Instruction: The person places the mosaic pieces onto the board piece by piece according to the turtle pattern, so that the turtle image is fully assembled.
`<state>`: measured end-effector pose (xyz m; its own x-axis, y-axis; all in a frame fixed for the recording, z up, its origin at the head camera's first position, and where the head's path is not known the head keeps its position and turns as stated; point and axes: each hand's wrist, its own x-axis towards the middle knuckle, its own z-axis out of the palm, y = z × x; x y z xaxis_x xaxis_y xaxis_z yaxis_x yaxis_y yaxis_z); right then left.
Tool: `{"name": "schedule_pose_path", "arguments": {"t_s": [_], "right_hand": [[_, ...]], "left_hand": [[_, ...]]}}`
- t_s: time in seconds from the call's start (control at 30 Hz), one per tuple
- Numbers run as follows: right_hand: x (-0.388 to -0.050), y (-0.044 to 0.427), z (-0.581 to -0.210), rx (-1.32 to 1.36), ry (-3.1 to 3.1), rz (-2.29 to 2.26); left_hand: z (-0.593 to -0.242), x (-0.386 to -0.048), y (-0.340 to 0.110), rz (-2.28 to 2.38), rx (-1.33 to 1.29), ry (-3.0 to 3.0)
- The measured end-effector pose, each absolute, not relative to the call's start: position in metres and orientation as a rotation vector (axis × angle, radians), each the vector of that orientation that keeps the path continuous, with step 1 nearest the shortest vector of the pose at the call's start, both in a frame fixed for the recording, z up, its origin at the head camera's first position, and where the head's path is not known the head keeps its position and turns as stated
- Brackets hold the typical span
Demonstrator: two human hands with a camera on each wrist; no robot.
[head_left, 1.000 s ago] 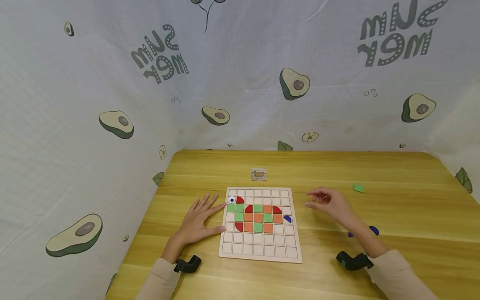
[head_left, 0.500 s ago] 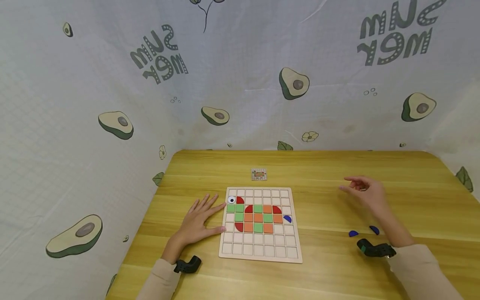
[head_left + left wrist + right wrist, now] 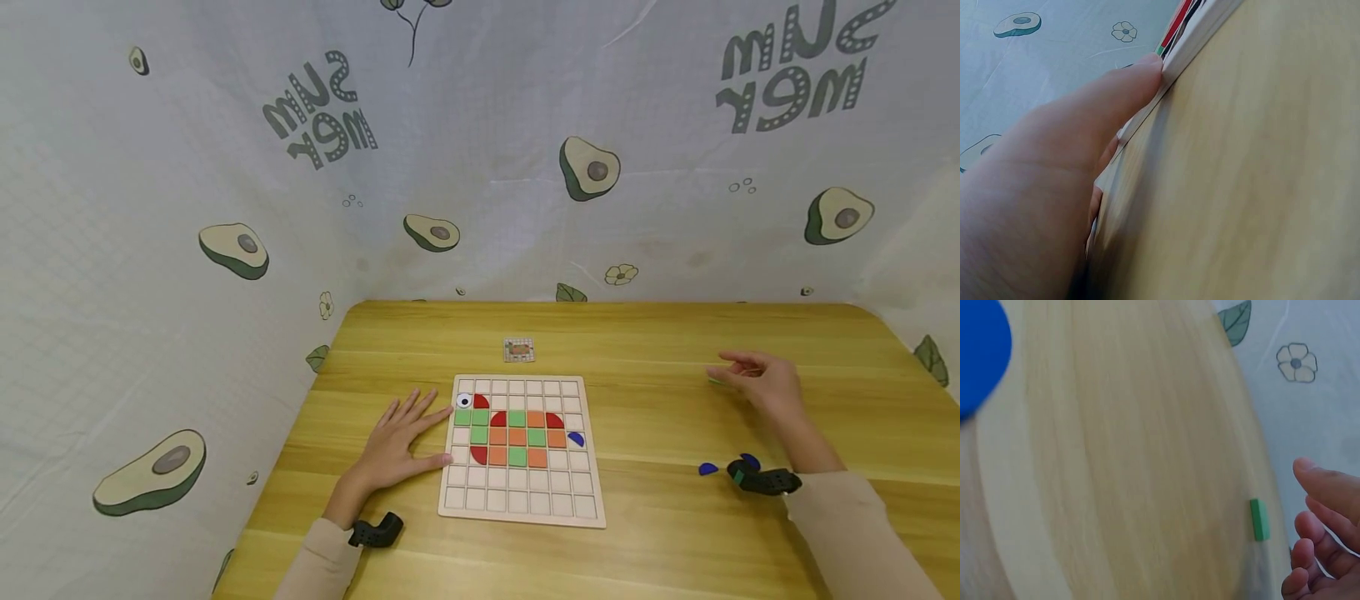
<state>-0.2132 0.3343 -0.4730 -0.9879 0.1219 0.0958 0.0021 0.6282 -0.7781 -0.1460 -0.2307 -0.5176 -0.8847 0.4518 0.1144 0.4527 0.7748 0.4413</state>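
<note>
My left hand [image 3: 397, 442] lies spread on the table, thumb and a fingertip touching the left edge of a pale wooden grid board [image 3: 517, 507]. In the left wrist view the thumb [image 3: 1141, 75] meets the board's edge. On the board are green and orange square tiles, red quarter-round pieces, a blue half-round piece [image 3: 575, 439] and a white eye disc [image 3: 464, 401]. My right hand [image 3: 761, 383] hovers over a green square tile [image 3: 715, 382], partly hidden in the head view. The right wrist view shows this tile [image 3: 1259, 520] apart from the loosely bent fingers; nothing is held.
Two blue half-round pieces [image 3: 708, 469] lie on the table by the right wrist, one partly hidden by the black wrist camera [image 3: 765, 479]. A small pattern card [image 3: 519, 350] lies behind the board. A printed white cloth [image 3: 480, 167] hangs behind the table.
My right hand has moved right, away from the board's side, to the green tile, and now partly covers it in the head view. The left hand and board have stayed put.
</note>
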Motion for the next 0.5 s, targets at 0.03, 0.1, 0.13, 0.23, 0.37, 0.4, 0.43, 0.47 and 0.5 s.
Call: {"name": "schedule_pose_path", "arguments": {"t_s": [0.03, 0.1, 0.13, 0.23, 0.37, 0.4, 0.43, 0.47, 0.5], "right_hand": [[-0.214, 0.336, -0.474, -0.108, -2.723, 1.278], [-0.215, 0.339, -0.477, -0.116, -2.74, 1.272], [-0.216, 0.341, -0.478, -0.122, -2.743, 1.288], [-0.216, 0.345, -0.48, -0.129, -2.749, 1.339], [-0.216, 0.348, -0.483, -0.142, -2.757, 1.402], [-0.215, 0.349, -0.483, -0.14, -2.76, 1.41], [-0.215, 0.349, -0.483, -0.139, -2.763, 1.413], [-0.215, 0.35, -0.484, -0.137, -2.766, 1.413], [-0.215, 0.351, -0.485, -0.135, -2.769, 1.414]], "left_hand": [[-0.518, -0.146, -0.231, -0.734, -0.753, -2.959], [-0.519, -0.146, -0.231, -0.724, -0.75, -2.962], [-0.519, -0.146, -0.231, -0.721, -0.749, -2.962], [-0.519, -0.147, -0.231, -0.72, -0.746, -2.962], [-0.519, -0.147, -0.231, -0.725, -0.745, -2.964], [-0.519, -0.147, -0.231, -0.726, -0.745, -2.963], [-0.519, -0.147, -0.231, -0.723, -0.744, -2.965], [-0.519, -0.147, -0.231, -0.721, -0.745, -2.966], [-0.519, -0.147, -0.231, -0.721, -0.745, -2.966]]}}
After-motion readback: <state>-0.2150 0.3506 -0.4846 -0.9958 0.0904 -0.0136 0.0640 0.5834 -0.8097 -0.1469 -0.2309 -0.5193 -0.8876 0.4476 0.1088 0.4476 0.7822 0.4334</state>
